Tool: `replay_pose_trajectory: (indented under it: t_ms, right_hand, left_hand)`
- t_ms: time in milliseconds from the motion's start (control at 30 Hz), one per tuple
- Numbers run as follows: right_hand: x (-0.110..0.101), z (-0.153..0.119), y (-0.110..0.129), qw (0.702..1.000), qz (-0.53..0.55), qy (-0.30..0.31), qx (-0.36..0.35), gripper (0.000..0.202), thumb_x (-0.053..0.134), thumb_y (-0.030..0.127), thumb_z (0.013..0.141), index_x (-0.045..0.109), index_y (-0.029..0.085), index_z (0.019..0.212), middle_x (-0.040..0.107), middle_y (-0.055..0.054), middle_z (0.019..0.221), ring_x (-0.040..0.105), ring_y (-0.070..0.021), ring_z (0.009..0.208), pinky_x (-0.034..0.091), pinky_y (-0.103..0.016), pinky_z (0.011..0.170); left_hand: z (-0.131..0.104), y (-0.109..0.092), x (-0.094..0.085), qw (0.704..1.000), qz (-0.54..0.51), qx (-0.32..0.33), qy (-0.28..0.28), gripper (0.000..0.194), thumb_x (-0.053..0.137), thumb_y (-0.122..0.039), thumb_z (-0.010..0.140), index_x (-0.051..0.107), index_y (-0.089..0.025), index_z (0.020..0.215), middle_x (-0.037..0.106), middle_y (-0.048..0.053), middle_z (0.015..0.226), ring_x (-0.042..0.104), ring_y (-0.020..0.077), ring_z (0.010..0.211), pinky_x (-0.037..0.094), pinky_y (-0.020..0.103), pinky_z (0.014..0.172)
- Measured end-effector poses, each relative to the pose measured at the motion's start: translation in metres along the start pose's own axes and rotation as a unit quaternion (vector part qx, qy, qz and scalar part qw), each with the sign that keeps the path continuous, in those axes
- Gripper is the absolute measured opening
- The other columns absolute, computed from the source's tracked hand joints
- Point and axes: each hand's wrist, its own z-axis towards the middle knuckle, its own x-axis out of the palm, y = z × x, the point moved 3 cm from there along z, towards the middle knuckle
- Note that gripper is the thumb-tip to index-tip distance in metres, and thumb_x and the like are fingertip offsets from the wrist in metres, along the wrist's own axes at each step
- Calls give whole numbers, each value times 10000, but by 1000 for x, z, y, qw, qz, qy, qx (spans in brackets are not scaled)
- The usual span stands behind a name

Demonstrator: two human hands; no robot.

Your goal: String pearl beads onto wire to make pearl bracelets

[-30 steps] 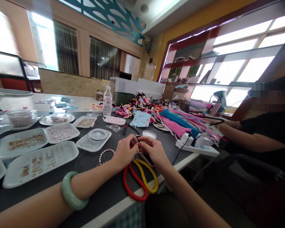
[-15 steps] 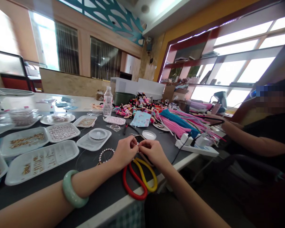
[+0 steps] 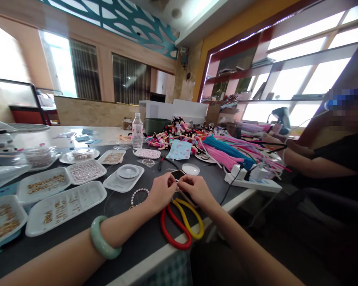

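My left hand is closed in a pinch, its fingertips meeting those of my right hand, closed likewise. Something small and pale, perhaps a bead, shows between the fingertips; I cannot make out its kind. A jade-green bangle circles my left forearm. Left of my hands lies a ring of pearly beads. Below my hands a red loop and a yellow loop reach the table's front edge, their upper ends hidden. A dark phone-like object lies just behind my fingers, partly covered.
White trays of gold-coloured pieces and beads spread left. A lidded tray, round dish and pliers lie beyond my hands. A bottle stands near heaped dolls. A power strip and another person's arm are right.
The view has shifted slightly, so the table's contents sit further right in it. My hands stay pinched together at the same place over the table.
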Motion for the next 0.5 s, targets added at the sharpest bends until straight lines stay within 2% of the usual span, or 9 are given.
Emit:
replay_pose_trajectory:
  t_ms: [200, 400, 500]
  right_hand:
    - [-1, 2, -3, 1000, -10, -9, 1, 132, 553, 245, 675, 643, 150, 661, 602, 4, 586, 531, -126, 573, 395, -225, 553]
    - [2, 1, -3, 1000, -9, -15, 2, 131, 557, 259, 683, 636, 155, 698, 632, -9, 623, 575, -146, 607, 423, -236, 567]
    - [-5, 1, 0, 1000, -7, -21, -1, 174, 556, 260, 697, 630, 158, 817, 660, -11, 664, 600, -148, 616, 446, -238, 573]
  left_hand:
    - [2, 5, 2, 999, -28, -27, 6, 82, 492, -177, 742, 566, -165, 710, 593, -3, 660, 537, 126, 637, 377, 234, 611]
    - [3, 5, 1, 999, -38, -27, -4, 112, 480, -209, 781, 570, -161, 735, 614, 16, 711, 552, 136, 682, 389, 242, 645]
    - [3, 6, 1, 998, -47, -40, -7, 122, 473, -222, 791, 557, -165, 724, 611, 13, 691, 551, 137, 669, 386, 244, 635]
